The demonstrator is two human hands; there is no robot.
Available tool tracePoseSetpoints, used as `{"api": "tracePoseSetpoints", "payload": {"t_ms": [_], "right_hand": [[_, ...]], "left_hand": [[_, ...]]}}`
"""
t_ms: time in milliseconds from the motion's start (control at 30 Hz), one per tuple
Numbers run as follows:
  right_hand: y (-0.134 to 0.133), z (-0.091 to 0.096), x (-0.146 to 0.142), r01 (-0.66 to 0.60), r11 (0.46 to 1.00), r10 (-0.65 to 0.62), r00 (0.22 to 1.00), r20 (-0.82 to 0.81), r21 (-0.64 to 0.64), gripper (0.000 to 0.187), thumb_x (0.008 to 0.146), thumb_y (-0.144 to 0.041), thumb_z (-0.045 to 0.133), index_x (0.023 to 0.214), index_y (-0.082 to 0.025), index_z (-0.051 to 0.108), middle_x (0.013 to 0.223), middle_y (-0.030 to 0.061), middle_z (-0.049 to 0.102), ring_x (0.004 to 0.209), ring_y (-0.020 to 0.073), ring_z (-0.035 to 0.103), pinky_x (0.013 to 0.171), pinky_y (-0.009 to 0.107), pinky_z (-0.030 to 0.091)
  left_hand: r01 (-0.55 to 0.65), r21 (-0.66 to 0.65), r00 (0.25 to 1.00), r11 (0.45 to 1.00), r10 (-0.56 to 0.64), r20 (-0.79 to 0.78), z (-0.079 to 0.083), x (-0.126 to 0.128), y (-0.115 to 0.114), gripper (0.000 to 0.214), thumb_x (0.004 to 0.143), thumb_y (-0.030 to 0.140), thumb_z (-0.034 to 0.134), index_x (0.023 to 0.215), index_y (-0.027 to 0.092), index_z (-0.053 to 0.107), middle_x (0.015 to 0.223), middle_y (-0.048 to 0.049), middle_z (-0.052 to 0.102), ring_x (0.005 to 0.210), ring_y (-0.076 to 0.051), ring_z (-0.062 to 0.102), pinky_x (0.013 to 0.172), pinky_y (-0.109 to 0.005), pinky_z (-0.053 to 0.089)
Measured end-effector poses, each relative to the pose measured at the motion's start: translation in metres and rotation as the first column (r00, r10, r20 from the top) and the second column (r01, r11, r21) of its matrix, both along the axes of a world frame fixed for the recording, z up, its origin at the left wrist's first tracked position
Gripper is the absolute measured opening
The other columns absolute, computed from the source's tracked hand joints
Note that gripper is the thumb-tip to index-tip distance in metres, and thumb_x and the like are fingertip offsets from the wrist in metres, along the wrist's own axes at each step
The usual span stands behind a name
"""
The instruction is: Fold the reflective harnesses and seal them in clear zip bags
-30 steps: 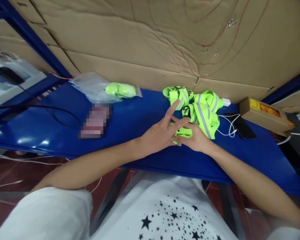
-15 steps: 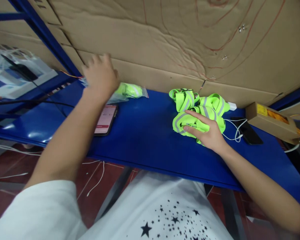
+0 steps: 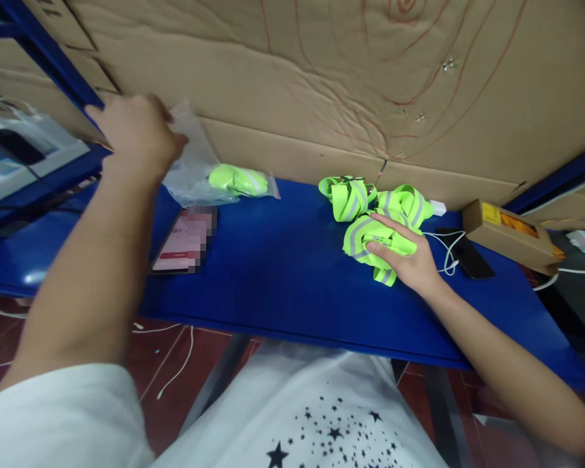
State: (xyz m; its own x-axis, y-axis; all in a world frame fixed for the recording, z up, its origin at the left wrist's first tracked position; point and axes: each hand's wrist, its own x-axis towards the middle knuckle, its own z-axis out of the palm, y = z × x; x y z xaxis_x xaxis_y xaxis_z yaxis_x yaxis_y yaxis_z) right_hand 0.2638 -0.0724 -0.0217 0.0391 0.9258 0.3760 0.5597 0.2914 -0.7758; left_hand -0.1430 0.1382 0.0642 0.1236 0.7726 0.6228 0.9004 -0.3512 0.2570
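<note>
My right hand [image 3: 413, 260] is closed around a coiled neon-yellow reflective strap [image 3: 363, 237] with grey stripes, thumb on the near side, fingers over the top. One strap end hangs toward the table's front. Two more coiled straps lie behind it, one at the back left [image 3: 350, 198] and another at the back right [image 3: 412, 203]. My left hand [image 3: 139, 133], smeared by motion, is raised at the left with a clear plastic bag [image 3: 190, 159] pulled up beside its thumb; its fingertips are partly hidden. Next to that bag lies a bagged neon-yellow strap [image 3: 238, 181].
A phone with a lit pink screen [image 3: 185, 240] lies below the bags. To the right are a white charging cable [image 3: 449, 250], a dark phone [image 3: 472, 257] and a cardboard box [image 3: 509, 237]. A cardboard wall [image 3: 297, 84] stands behind the blue table [image 3: 273, 273].
My left hand has moved left, and the clear bag beside it now stands raised. My right hand stays on the strap, which has shifted slightly, with a loose end showing more. The view has turned slightly.
</note>
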Motion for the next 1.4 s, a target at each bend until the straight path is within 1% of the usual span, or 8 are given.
{"api": "tracePoseSetpoints", "payload": {"t_ms": [167,267,367,600,800,1033,1200,1400], "right_hand": [[0.004,-0.008,0.008,0.068,0.997,-0.071,0.971,-0.228,-0.020,0.059,0.081,-0.045,0.084,0.136,-0.031,0.069,0.131,0.0032,0.074,0.130,0.0307,0.065,0.116,0.051,0.047],[0.005,-0.015,0.011,0.114,0.993,-0.107,0.919,-0.379,-0.005,0.065,0.083,-0.046,0.083,0.142,-0.029,0.064,0.124,0.0048,0.076,0.117,0.0289,0.071,0.106,0.049,0.055],[0.004,-0.019,0.011,0.125,0.992,-0.110,0.884,-0.454,0.004,0.067,0.084,-0.046,0.082,0.144,-0.028,0.061,0.123,0.0058,0.076,0.115,0.0276,0.072,0.106,0.047,0.056],[-0.001,-0.017,0.004,0.092,0.996,-0.089,0.893,-0.442,-0.014,0.067,0.083,-0.047,0.082,0.144,-0.028,0.062,0.129,0.0057,0.074,0.123,0.0284,0.068,0.111,0.049,0.052],[-0.008,-0.010,0.001,-0.117,0.982,0.011,0.819,-0.574,-0.148,0.066,0.079,-0.044,0.086,0.139,-0.028,0.065,0.140,0.0058,0.068,0.127,0.0281,0.066,0.108,0.045,0.054],[-0.017,-0.002,-0.039,-0.730,0.601,0.445,0.643,-0.623,-0.324,0.057,0.079,-0.032,0.087,0.133,-0.024,0.071,0.111,0.0036,0.078,0.096,0.0184,0.074,0.086,0.031,0.061],[-0.014,-0.011,-0.049,-0.640,0.608,0.322,0.739,-0.591,-0.469,0.052,0.077,-0.039,0.088,0.125,-0.021,0.075,0.105,0.0038,0.079,0.088,0.0174,0.073,0.082,0.032,0.061],[-0.015,0.007,-0.041,-0.623,0.684,0.281,0.706,-0.650,-0.380,0.057,0.076,-0.038,0.089,0.129,-0.025,0.073,0.117,0.0040,0.078,0.103,0.0202,0.074,0.092,0.033,0.060]], "left_hand": [[-0.075,0.098,0.915,0.992,0.107,-0.390,-0.004,0.107,-0.138,0.043,0.102,0.025,0.037,0.135,0.015,0.063,0.119,-0.0208,0.069,0.114,-0.038,0.064,0.077,-0.052,0.047],[0.268,-0.106,0.758,0.958,-0.277,-0.590,-0.043,0.151,-0.199,0.041,0.099,0.006,0.038,0.125,0.014,0.070,0.106,-0.0148,0.073,0.100,-0.032,0.069,0.076,-0.044,0.050],[0.524,-0.349,0.544,0.777,-0.621,-0.565,-0.072,0.163,-0.225,0.031,0.096,0.026,0.065,0.121,0.007,0.070,0.117,-0.0194,0.071,0.104,-0.035,0.067,0.083,-0.046,0.054],[0.726,-0.552,0.296,0.409,-0.911,-0.287,-0.041,0.133,-0.197,0.091,0.078,0.033,0.089,0.156,0.027,0.042,0.164,-0.0120,0.041,0.148,-0.033,0.044,0.120,-0.045,0.040],[0.557,-0.615,0.607,0.558,-0.779,-0.157,-0.061,0.088,-0.143,0.096,0.087,0.064,0.071,0.164,0.031,0.025,0.173,-0.0149,0.019,0.159,-0.042,0.020,0.124,-0.065,0.026],[0.670,-0.330,0.734,0.665,-0.660,0.161,-0.082,0.049,-0.155,0.029,0.108,0.029,0.044,0.128,0.023,0.064,0.133,-0.0089,0.065,0.123,-0.022,0.063,0.107,-0.037,0.050],[0.575,-0.371,0.809,0.729,-0.573,0.128,-0.101,0.025,-0.139,0.020,0.102,0.037,0.056,0.108,0.025,0.070,0.108,-0.0048,0.074,0.099,-0.024,0.070,0.090,-0.035,0.053],[0.648,-0.417,0.738,0.637,-0.662,0.135,-0.109,0.046,-0.146,0.024,0.103,0.037,0.054,0.112,0.022,0.071,0.116,-0.0074,0.073,0.107,-0.022,0.070,0.095,-0.035,0.055]]}}
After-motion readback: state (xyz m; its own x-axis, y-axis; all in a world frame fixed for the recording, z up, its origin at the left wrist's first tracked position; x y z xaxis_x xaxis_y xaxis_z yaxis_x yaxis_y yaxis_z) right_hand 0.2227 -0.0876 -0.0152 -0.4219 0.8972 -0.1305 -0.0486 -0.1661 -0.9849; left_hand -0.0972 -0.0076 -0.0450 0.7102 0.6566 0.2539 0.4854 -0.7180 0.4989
